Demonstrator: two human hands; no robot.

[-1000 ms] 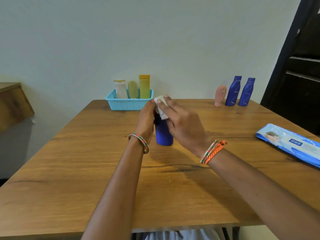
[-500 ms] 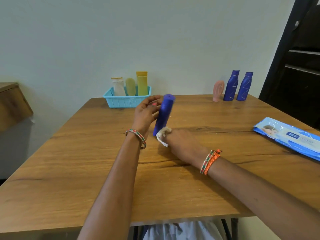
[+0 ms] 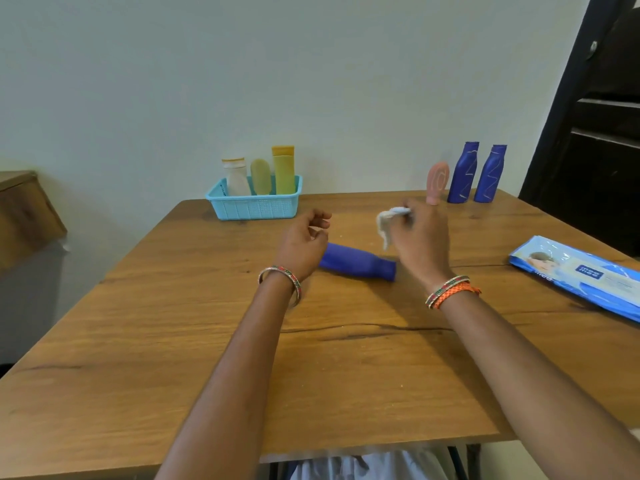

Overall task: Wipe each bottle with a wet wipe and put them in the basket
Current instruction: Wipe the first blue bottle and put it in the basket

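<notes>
Bottles: we count 3 standing in the blue basket (image 3: 254, 206) at the table's far edge. A blue bottle (image 3: 356, 266) lies on its side mid-table btwn our hands, held by neither. Left hand (image 3: 302, 244) loosely curled, empty. Right hand (image 3: 419, 242) pinches a crumpled wet wipe (image 3: 389, 221). Pink bottle (image 3: 437, 181) and 2 upright blue bottles (image 3: 476, 173) wait far right, so roughly half left.

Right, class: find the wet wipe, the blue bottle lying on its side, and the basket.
wet wipe (image 3: 386, 221), head view, on the crumpled white part beside the fingers.
blue bottle lying on its side (image 3: 356, 265), head view, mid-body.
basket (image 3: 256, 208), head view, on its front lattice wall.
</notes>
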